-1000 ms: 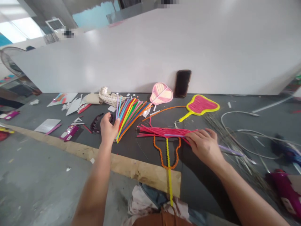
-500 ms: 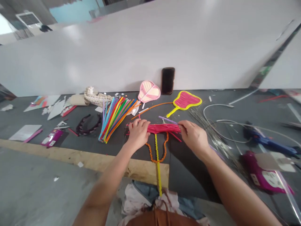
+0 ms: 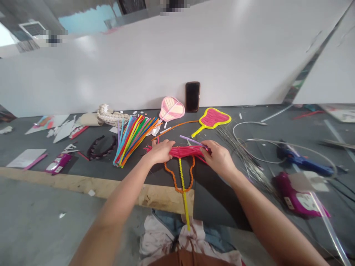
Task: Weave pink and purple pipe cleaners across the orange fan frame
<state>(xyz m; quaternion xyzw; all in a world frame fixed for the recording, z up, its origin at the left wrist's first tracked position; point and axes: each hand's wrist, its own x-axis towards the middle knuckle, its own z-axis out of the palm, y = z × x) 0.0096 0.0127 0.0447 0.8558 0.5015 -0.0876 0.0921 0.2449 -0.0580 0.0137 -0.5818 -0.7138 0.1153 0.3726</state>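
A row of pink pipe cleaners [image 3: 184,152] lies crosswise over the top of a frame made of a wavy orange pipe cleaner [image 3: 168,170] and a twisted yellow stem [image 3: 185,207], which points toward my body. My left hand [image 3: 161,151] is closed on the left end of the pink row. At the right end, my right hand [image 3: 218,157] has its fingers pinched on the pink strands. A purple pipe cleaner [image 3: 188,140] sticks out to the left above that hand. My fingers hide both ends of the row.
Behind my hands lie a yellow-edged pink fan shape [image 3: 215,118] and a pale pink one [image 3: 172,109]; a phone [image 3: 192,96] leans on the white partition [image 3: 138,62]. Colourful pipe cleaners [image 3: 135,138] fan out left. Wires [image 3: 246,159], a blue glue gun [image 3: 305,162] and a magenta box [image 3: 296,197] sit right.
The whole view has shifted a little. My right hand has come slightly closer to my left, along the pink row. Both hands stay on the pink pipe cleaners.
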